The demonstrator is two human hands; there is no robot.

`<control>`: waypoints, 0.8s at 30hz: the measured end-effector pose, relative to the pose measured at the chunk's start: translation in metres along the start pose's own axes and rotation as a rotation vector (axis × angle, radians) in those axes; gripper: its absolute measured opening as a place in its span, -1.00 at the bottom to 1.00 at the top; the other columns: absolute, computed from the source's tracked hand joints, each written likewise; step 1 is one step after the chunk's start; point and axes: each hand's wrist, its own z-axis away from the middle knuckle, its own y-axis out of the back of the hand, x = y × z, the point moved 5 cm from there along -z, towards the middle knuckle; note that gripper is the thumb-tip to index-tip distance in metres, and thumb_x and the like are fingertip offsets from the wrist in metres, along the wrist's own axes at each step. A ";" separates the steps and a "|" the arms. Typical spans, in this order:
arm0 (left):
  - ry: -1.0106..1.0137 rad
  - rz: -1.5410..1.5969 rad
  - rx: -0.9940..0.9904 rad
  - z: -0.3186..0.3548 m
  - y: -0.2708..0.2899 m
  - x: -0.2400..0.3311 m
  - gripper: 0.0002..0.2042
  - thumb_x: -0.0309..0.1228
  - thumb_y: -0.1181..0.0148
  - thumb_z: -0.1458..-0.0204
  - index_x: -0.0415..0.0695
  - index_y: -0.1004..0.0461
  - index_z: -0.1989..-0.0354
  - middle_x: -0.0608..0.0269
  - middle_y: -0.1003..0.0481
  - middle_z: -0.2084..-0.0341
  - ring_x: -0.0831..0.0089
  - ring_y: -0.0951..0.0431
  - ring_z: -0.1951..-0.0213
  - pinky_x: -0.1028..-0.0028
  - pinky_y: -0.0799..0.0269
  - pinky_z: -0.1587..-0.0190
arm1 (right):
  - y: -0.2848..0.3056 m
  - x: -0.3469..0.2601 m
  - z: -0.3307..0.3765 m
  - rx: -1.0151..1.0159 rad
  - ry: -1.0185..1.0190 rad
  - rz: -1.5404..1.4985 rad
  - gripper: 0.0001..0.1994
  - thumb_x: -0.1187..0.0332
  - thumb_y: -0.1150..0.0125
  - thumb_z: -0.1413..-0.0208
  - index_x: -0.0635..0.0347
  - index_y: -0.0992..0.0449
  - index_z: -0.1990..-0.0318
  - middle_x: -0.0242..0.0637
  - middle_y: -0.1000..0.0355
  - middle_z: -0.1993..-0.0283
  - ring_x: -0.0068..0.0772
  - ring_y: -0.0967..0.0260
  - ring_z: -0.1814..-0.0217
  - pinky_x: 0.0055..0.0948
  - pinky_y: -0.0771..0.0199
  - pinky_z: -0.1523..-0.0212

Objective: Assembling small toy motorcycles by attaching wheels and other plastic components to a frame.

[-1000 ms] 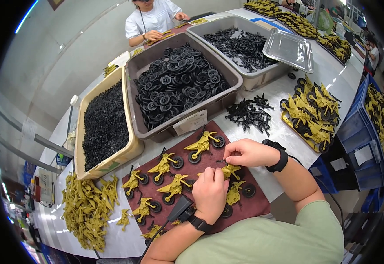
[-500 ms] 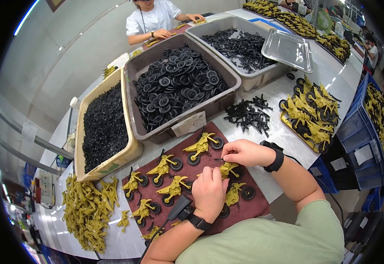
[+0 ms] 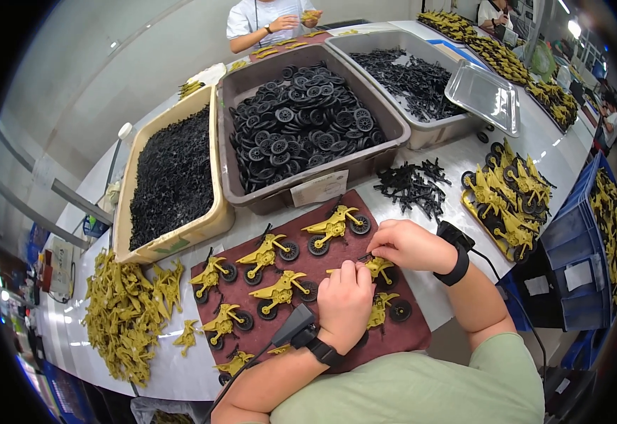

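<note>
Several yellow toy motorcycles with black wheels lie in rows on a dark red mat (image 3: 411, 321). Over the mat's right part, my left hand (image 3: 346, 300) is closed on one toy motorcycle (image 3: 379, 267), its body partly hidden behind my fingers. My right hand (image 3: 408, 246) pinches a small black part at that motorcycle's upper edge; my fingertips cover most of the part. Just below lies another toy motorcycle (image 3: 380, 311), partly behind my left hand. A further toy motorcycle (image 3: 333, 227) rests above my left hand.
Beyond the mat stand a bin of black wheels (image 3: 301, 127), a cream bin of small black parts (image 3: 174, 177) and a grey bin (image 3: 407, 78) with a clear lid (image 3: 485, 95). Yellow bodies (image 3: 121, 318) are heaped left; assembled motorcycles (image 3: 509, 201) right. A co-worker (image 3: 269, 21) sits opposite.
The whole view has shifted a little. My right fingertips have come closer in against the toy motorcycle with the black part. Across the table, the co-worker's hands have risen with a yellow piece.
</note>
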 end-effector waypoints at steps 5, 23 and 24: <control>0.044 0.100 -0.061 -0.002 -0.006 -0.007 -0.61 -0.29 -0.36 0.21 -0.23 -0.45 0.22 0.19 -0.39 0.36 0.25 -0.47 0.32 0.33 -0.40 0.33 | -0.013 0.012 -0.002 0.061 0.023 0.043 -0.83 0.51 -0.11 0.01 0.25 -0.58 0.26 -0.08 -0.43 0.28 -0.08 -0.39 0.16 -0.30 -0.42 0.12; 0.069 0.145 -0.129 -0.012 -0.013 -0.019 -0.70 -0.28 -0.34 0.17 -0.27 -0.45 0.43 0.12 -0.39 0.45 0.21 -0.52 0.37 0.31 -0.48 0.35 | -0.036 -0.039 0.019 0.074 0.036 0.620 -0.86 0.44 -0.11 0.05 0.36 -0.48 0.42 -0.17 -0.31 0.33 -0.17 -0.28 0.21 -0.31 -0.37 0.15; 0.082 0.202 -0.135 -0.012 -0.013 -0.022 -0.72 -0.30 -0.33 0.16 -0.27 -0.43 0.45 0.10 -0.39 0.46 0.17 -0.51 0.37 0.27 -0.47 0.35 | -0.035 -0.040 0.015 0.058 0.035 0.615 -0.87 0.45 -0.10 0.03 0.37 -0.48 0.39 -0.16 -0.30 0.32 -0.18 -0.28 0.20 -0.32 -0.37 0.14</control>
